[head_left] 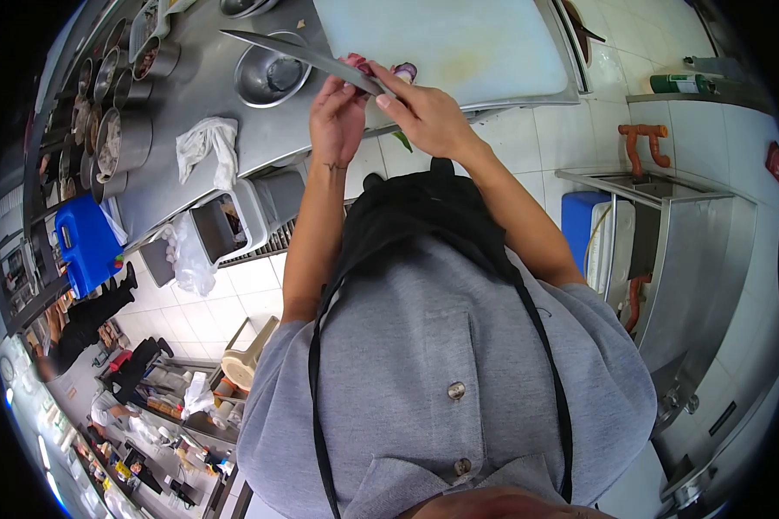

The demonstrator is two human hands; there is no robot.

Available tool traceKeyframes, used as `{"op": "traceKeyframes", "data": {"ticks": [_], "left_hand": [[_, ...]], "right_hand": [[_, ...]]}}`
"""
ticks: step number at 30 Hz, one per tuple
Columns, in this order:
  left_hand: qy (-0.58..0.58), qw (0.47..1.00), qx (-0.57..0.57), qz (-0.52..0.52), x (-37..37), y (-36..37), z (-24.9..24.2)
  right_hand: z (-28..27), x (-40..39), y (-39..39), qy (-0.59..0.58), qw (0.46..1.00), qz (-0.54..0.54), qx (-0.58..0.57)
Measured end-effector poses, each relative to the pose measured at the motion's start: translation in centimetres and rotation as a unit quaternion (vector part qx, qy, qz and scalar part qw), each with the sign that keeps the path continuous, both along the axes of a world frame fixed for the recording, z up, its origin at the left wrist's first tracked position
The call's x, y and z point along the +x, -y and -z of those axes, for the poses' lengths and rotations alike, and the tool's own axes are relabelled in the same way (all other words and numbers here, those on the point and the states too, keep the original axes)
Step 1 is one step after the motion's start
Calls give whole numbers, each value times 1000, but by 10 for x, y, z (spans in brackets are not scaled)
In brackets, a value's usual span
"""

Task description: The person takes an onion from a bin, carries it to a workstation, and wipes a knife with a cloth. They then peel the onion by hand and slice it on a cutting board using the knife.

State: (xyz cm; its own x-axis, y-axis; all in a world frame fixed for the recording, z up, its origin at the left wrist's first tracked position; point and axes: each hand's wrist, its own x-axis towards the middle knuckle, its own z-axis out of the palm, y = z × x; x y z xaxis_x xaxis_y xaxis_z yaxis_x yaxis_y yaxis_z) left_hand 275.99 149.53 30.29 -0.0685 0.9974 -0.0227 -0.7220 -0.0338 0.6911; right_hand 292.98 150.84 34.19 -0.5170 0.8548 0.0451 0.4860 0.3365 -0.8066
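Note:
My right hand [428, 112] is closed on the handle of a long kitchen knife [303, 57], whose blade points up and left over the steel counter. My left hand [337, 117] pinches a piece of red onion [356, 64] right against the blade, near the handle. Another purple onion piece [405, 70] lies just beyond my right hand at the near edge of the pale cutting board [459, 39]. Both hands are close together at the counter's edge.
A steel bowl [273, 76] and a crumpled white cloth [208, 143] lie left of the hands. Several metal containers [121, 138] line the far left. A lined bin [225, 229] and a blue jug [86, 246] stand below the counter. A sink [640, 186] is on the right. Other people [86, 320] work at lower left.

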Motion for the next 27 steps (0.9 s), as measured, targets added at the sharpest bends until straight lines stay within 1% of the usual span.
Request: {"op": "traceKeyframes", "data": {"ticks": [2, 4, 8, 11, 12, 13, 14, 17, 19, 20, 22, 27], "left_hand": [[7, 1000, -4, -3, 1, 1, 2], [5, 1000, -7, 1, 0, 2, 3], [10, 1000, -11, 1, -3, 3, 11], [38, 999, -22, -2, -5, 3, 16], [38, 999, -22, -2, -3, 4, 10], [22, 1000, -13, 2, -1, 4, 5], [6, 1000, -4, 6, 1, 5, 0], [-13, 1000, 10, -1, -1, 5, 4], [-25, 1000, 14, -9, -1, 6, 5], [-37, 999, 19, -19, -1, 6, 5], [-32, 999, 14, -24, -1, 6, 6], [-26, 999, 12, -35, 0, 8, 3]], "right_hand": [[1, -1, 0, 2, 1000, 0, -1], [3, -1, 0, 8, 999, 16, 49], [1, 1, 0, 36, 998, 19, 52], [12, 2, -3, 12, 999, 21, 46], [15, 3, -5, -13, 999, 29, 40], [18, 3, -6, -39, 998, 36, 33], [20, 5, -8, -39, 998, 36, 33], [17, 8, -8, -52, 997, 44, 33], [2, 10, -2, 11, 999, 18, 39], [-3, 10, 0, 11, 999, 20, 39], [-9, 7, 4, 47, 999, -13, 4], [-4, 6, 5, 38, 999, -16, 35]]}}
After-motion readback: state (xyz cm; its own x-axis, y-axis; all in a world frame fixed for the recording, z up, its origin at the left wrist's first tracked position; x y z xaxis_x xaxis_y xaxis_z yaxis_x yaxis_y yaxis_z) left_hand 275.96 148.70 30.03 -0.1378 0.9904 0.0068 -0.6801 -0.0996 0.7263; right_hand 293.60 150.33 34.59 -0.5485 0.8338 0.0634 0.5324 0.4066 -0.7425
